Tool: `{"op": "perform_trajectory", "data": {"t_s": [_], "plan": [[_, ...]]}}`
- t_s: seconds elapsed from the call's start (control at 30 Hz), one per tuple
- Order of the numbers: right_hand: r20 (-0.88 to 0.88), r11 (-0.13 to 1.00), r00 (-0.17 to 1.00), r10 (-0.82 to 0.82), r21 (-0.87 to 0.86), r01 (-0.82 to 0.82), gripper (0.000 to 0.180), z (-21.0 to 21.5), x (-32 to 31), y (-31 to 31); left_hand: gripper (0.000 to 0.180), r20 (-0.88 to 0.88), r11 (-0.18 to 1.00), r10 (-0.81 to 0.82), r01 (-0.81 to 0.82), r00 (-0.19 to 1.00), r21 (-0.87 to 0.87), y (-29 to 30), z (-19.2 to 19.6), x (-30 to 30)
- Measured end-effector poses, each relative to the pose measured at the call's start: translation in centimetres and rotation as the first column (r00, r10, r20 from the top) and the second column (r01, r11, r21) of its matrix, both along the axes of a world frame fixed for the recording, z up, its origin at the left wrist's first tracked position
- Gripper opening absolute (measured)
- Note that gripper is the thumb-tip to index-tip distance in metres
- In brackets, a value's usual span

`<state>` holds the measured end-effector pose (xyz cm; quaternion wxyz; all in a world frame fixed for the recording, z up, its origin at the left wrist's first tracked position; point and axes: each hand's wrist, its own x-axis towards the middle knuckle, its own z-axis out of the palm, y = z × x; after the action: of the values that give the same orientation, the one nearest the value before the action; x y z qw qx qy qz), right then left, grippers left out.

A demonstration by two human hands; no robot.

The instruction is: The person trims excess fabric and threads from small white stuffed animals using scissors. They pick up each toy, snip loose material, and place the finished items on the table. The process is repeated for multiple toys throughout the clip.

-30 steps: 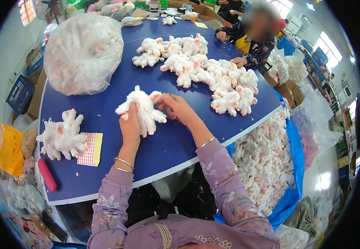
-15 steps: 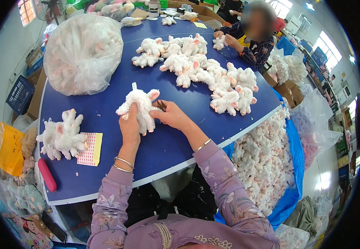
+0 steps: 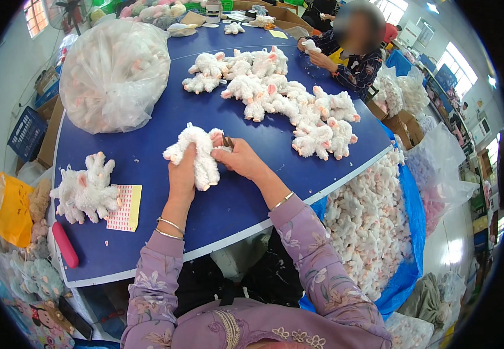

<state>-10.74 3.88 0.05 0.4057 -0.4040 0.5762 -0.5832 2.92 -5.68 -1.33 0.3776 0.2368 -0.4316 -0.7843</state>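
Observation:
A white fluffy plush lamb (image 3: 196, 156) with pink ears and feet is held just above the blue table. My left hand (image 3: 182, 171) is closed around its body, thumb on top. Small dark metal thread snips (image 3: 227, 141) sit in my closed right hand (image 3: 241, 158), their tips at the lamb's pink ear. My right fingers also touch the lamb's side there; their grip on it is partly hidden. A few more lambs (image 3: 89, 189) lie to the left, partly over a sticker sheet (image 3: 127, 209) with rows of small red marks.
Several lambs (image 3: 287, 102) are heaped across the blue table (image 3: 164, 232). A full clear plastic bag (image 3: 112, 75) stands far left, a pink oblong case (image 3: 66, 244) near left. A blue-lined container (image 3: 417, 227) of lambs is at right. A co-worker (image 3: 356, 64) handles a white plush opposite.
The lamb has turned a little in my hands, and its white tag stands out less. My right hand and the snips have moved slightly up. The co-worker's hands have shifted.

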Motion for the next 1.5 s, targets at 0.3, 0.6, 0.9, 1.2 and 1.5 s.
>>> {"op": "perform_trajectory", "data": {"t_s": [0.3,0.6,0.9,1.2,1.5], "plan": [[0.134,1.000,0.991,0.002,-0.021,0.001,0.021,1.4,0.6,0.4,0.038,-0.268,0.992,0.002,0.032,0.963,0.121,-0.8,0.0,-0.2],[0.296,0.993,0.949,0.108,-0.080,-0.088,0.015,1.2,-0.2,1.2,0.045,-0.285,0.971,-0.116,0.169,0.951,0.171,0.5,0.6,0.1],[0.222,0.995,0.973,0.061,-0.085,-0.044,0.020,2.2,0.1,1.3,0.037,0.035,0.977,-0.190,0.192,0.981,-0.091,0.6,0.9,0.7],[-0.092,0.985,0.996,0.005,-0.170,-0.021,0.016,1.5,1.0,0.7,0.035,-0.237,0.974,-0.133,0.172,0.962,0.149,0.6,0.7,0.2],[-0.553,0.941,0.793,-0.255,-0.330,0.073,0.022,2.8,2.0,0.9,0.035,-0.248,0.995,-0.073,0.089,0.966,0.054,1.0,1.1,0.1]]}}
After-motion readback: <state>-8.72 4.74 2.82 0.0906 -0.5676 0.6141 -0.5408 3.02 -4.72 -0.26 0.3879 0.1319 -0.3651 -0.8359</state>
